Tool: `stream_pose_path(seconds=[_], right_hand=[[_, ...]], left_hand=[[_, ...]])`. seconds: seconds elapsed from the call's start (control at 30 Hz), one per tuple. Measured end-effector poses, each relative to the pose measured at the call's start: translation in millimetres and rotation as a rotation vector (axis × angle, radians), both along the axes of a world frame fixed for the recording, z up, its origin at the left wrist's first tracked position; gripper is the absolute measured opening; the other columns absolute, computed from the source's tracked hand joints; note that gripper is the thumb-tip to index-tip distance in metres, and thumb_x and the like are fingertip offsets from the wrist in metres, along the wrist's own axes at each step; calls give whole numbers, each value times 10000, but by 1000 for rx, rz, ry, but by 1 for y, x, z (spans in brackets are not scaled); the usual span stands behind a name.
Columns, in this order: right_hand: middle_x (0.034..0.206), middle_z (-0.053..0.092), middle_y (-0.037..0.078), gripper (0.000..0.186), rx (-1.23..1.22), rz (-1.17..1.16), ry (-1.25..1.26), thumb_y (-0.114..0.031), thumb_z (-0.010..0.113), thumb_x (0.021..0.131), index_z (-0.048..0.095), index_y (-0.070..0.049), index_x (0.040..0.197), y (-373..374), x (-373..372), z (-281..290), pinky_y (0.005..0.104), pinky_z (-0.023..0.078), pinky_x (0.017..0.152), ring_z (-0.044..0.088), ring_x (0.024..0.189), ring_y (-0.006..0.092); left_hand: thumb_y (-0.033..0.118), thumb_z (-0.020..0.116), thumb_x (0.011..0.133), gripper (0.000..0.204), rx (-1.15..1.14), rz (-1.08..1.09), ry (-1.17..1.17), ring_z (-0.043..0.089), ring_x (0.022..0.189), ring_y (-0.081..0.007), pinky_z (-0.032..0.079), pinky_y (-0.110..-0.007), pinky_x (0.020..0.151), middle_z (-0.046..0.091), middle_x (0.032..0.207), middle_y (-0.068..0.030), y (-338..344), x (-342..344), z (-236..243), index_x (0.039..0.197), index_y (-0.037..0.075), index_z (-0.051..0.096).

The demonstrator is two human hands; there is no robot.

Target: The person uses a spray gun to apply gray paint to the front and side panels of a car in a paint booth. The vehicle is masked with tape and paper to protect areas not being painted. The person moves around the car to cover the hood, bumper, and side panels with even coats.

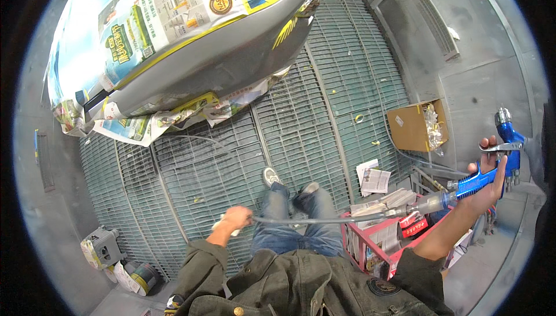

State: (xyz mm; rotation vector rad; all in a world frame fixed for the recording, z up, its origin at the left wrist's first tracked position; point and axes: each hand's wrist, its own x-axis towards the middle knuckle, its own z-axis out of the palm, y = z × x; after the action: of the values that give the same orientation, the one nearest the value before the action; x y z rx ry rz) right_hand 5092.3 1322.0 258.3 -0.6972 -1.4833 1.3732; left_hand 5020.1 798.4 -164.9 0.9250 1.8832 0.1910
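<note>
Over at the right, my right hand (485, 191) holds a blue spray gun (476, 185) by its handle, with fingertips by the silver trigger (493, 148). A clear fitting joins the gun's lower end to a grey air hose (324, 221), which stretches across in front of my body to my left hand (236, 218). That hand is closed round the hose, and a white cloth or tissue (234, 232) sticks out beneath it. Ahead at the upper left stands a grey car body part (231, 55), masked with printed sheets (168, 9) and yellow tape. Its lower edge also has paper hanging from it.
Floor grating (301, 125) lies underfoot. A pink-red metal rack (366, 240) with newspapers stands by my right leg. Beyond it sits a cardboard box (408, 128) of crumpled wrapping. Loose papers (375, 180) lie nearby. A grey jerrycan (105, 245) and a round tin (142, 278) stand lower left.
</note>
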Motion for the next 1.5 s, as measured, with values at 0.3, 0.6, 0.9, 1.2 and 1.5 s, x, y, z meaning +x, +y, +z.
stream_pose_path(seconds=[0.3,0.6,0.9,1.2,1.5], right_hand=[[1012,668,108,342,-230,340,-270,-318,547,1027,609,-26,1194,2,-107,-286,277,562,466,667,862,182],[1006,625,134,578,-425,902,-199,-501,626,938,565,27,1165,-36,-187,-568,323,590,516,656,864,219],[1041,632,127,354,-251,841,-46,-294,617,981,590,8,1164,-54,-224,-659,304,594,523,654,884,202],[1009,682,119,257,-243,922,-43,-173,648,959,643,34,1112,-88,-254,-678,306,597,534,687,871,186],[1032,694,107,267,-138,1007,-24,-165,664,963,658,28,1147,-128,-278,-682,278,594,552,685,905,160]], left_hand=[[172,715,819,255,79,784,381,690,861,-352,531,-464,767,724,997,-128,-39,1,-66,1057,83,698],[-79,630,778,188,389,1165,1028,665,648,-140,486,-261,578,736,806,-77,30,-82,-233,913,37,691],[114,752,848,150,629,1283,1471,686,755,-248,543,-331,709,708,826,-115,56,-110,-314,897,-6,677],[-10,768,729,174,577,1233,1539,677,709,-249,531,-320,657,697,805,-105,43,-81,-309,876,5,674],[23,681,820,56,535,1328,1500,643,691,-216,508,-319,644,669,788,-109,37,-64,-305,859,-16,671]])
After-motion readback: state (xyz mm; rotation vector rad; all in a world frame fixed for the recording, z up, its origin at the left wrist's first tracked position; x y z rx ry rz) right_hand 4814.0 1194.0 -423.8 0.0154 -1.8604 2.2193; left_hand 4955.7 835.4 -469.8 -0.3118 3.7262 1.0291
